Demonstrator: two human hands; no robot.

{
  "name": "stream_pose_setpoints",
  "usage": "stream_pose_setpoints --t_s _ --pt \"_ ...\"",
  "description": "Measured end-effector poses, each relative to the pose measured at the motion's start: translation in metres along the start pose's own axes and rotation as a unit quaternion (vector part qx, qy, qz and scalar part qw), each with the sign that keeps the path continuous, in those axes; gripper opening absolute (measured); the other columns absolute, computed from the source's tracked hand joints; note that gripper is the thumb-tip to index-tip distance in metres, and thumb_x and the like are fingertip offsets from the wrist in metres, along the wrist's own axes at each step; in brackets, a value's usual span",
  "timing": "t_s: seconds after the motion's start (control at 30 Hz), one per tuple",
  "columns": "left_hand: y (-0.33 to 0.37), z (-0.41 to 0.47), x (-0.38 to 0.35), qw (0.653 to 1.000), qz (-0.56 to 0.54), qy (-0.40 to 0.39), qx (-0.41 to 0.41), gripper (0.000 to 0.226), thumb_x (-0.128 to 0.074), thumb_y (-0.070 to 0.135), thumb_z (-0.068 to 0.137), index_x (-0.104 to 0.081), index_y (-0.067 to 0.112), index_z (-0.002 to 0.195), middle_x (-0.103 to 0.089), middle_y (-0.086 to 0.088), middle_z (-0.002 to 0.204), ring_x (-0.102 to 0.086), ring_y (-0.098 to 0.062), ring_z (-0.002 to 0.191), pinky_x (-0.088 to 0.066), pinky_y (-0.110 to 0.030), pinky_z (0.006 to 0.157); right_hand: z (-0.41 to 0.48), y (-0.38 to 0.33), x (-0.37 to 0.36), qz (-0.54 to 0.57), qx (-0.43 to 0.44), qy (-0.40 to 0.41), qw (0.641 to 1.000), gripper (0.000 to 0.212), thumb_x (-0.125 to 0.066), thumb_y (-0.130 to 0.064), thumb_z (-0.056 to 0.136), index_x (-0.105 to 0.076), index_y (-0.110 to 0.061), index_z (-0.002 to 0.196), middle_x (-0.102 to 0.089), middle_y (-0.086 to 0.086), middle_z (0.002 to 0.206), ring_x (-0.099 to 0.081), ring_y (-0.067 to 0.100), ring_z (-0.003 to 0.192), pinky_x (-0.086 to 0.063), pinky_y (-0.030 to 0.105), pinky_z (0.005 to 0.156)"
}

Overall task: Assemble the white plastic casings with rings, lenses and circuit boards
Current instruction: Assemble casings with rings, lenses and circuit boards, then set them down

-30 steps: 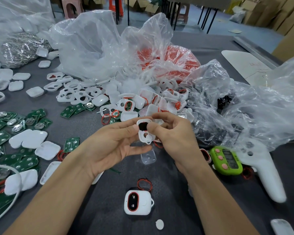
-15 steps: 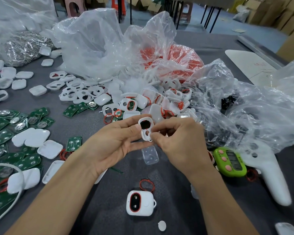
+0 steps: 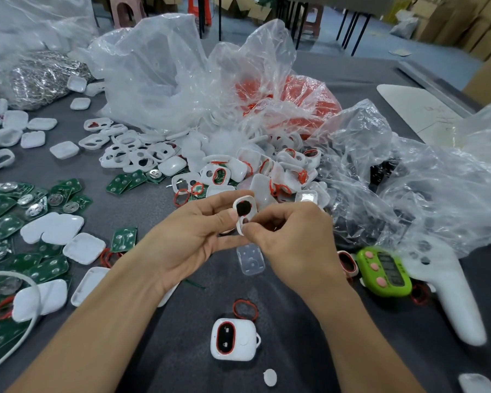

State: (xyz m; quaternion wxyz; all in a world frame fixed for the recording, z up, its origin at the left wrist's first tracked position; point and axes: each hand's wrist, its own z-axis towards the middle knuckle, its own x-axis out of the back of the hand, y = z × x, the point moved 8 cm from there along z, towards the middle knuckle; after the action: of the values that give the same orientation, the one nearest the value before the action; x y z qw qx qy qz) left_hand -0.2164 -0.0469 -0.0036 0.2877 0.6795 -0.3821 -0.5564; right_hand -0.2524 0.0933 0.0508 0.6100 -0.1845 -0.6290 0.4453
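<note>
got the white casing (image 3: 245, 213) pinched between my left hand (image 3: 192, 239) and right hand (image 3: 291, 236), both sets of fingers tight on it, opening facing me so i can seat the part

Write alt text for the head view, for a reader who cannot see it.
The left hand and right hand pinch a white casing with a dark insert. Loose casings, green circuit boards and plastic bags cover the grey table.
</note>
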Motion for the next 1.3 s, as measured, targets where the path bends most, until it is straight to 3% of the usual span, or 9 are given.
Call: stream_pose_setpoints --t_s 0.17,0.27,0.47,0.57,0.73,0.83,1.07,1.17,1.3 --pt "-0.001 -0.001 -0.002 1.0 0.023 -0.007 -0.007 0.032 -0.067 0.01 0.085 -0.078 0.014 0.115 -0.074 -0.013 0.121 -0.071 -0.021 0.109 -0.061 -0.036 0.085 0.002 0.012 -0.009 0.088 -0.067 -0.02 0.994 0.008 -0.085 -0.02 0.075 -0.08 -0.024 0.071 -0.072 -0.014 0.062 -0.065 0.0 0.057 -0.05 0.014 0.056" --pt "-0.002 0.0 -0.003 1.0 0.007 -0.003 0.004 0.032 -0.067 0.01 0.085 -0.077 0.012 0.116 -0.074 -0.013 0.119 -0.072 -0.022 0.107 -0.061 -0.037 0.083 0.004 0.012 -0.004 0.142 -0.057 -0.005 0.988 0.013 -0.084 -0.013 0.077 -0.078 -0.022 0.069 -0.07 -0.008 0.059 -0.06 0.003 0.051 -0.049 0.019 0.053" --pt "-0.004 -0.003 -0.004 0.999 0.018 0.0 0.032 0.037 -0.066 0.015 0.084 -0.075 0.01 0.12 -0.074 -0.015 0.116 -0.074 -0.023 0.099 -0.062 -0.035 0.08 0.008 0.0 0.006 0.024 0.048 -0.053 0.997 0.016 -0.08 -0.015 0.082 -0.074 -0.026 0.072 -0.068 -0.013 0.063 -0.062 0.005 0.057 -0.05 0.021 0.059" --pt "-0.006 -0.004 -0.005 0.999 0.035 -0.003 0.04 0.041 -0.063 0.015 0.086 -0.072 0.008 0.125 -0.073 -0.016 0.116 -0.073 -0.021 0.095 -0.062 -0.036 0.083 0.004 -0.008 0.003 -0.039 0.083 -0.058 0.994 0.011 -0.081 -0.018 0.081 -0.075 -0.026 0.076 -0.065 -0.017 0.066 -0.062 0.003 0.065 -0.045 0.014 0.062" --pt "-0.006 -0.005 -0.007 0.998 0.044 -0.001 0.045 0.04 -0.057 0.011 0.093 -0.066 0.006 0.132 -0.071 -0.02 0.122 -0.072 -0.022 0.096 -0.062 -0.036 0.085 0.0 -0.013 0.005 -0.058 0.092 -0.03 0.994 0.008 -0.081 -0.019 0.08 -0.076 -0.026 0.079 -0.067 -0.015 0.071 -0.063 0.005 0.07 -0.053 0.023 0.068" --pt "-0.006 -0.004 -0.007 0.998 0.04 -0.003 0.045 0.039 -0.056 0.01 0.095 -0.067 0.005 0.132 -0.07 -0.022 0.125 -0.072 -0.023 0.097 -0.062 -0.038 0.088 -0.002 -0.015 0.006 -0.053 0.095 -0.005 0.994 0.011 -0.082 -0.018 0.077 -0.078 -0.028 0.078 -0.067 -0.017 0.069 -0.063 0.003 0.068 -0.052 0.02 0.065" --pt "-0.003 -0.005 -0.009 0.999 -0.002 -0.027 0.036 0.035 -0.061 0.015 0.088 -0.075 0.006 0.119 -0.075 -0.016 0.113 -0.075 -0.021 0.094 -0.062 -0.033 0.076 0.002 -0.007 0.015 0.026 0.064 0.066 0.995 0.018 -0.09 -0.018 0.064 -0.075 -0.026 0.07 -0.065 -0.014 0.064 -0.057 0.004 0.056 -0.043 0.013 0.055" --pt "-0.001 -0.005 -0.011 0.998 -0.037 -0.044 0.033 0.035 -0.062 0.013 0.089 -0.073 0.004 0.122 -0.074 -0.015 0.116 -0.074 -0.022 0.096 -0.062 -0.034 0.076 0.007 0.004 0.017 0.19 -0.007 0.064 0.98 0.015 -0.087 -0.014 0.072 -0.077 -0.024 0.072 -0.071 -0.006 0.065 -0.062 0.008 0.057 -0.053 0.024 0.058" --pt "-0.001 -0.005 -0.012 0.997 -0.049 -0.051 0.035 0.038 -0.063 0.012 0.089 -0.071 0.002 0.124 -0.071 -0.016 0.124 -0.073 -0.023 0.099 -0.062 -0.036 0.077 0.014 0.027 0.025 0.299 -0.097 0.092 0.945 0.023 -0.078 -0.002 0.083 -0.076 -0.021 0.069 -0.066 -0.005 0.061 -0.053 0.009 0.054 -0.045 0.032 0.062"
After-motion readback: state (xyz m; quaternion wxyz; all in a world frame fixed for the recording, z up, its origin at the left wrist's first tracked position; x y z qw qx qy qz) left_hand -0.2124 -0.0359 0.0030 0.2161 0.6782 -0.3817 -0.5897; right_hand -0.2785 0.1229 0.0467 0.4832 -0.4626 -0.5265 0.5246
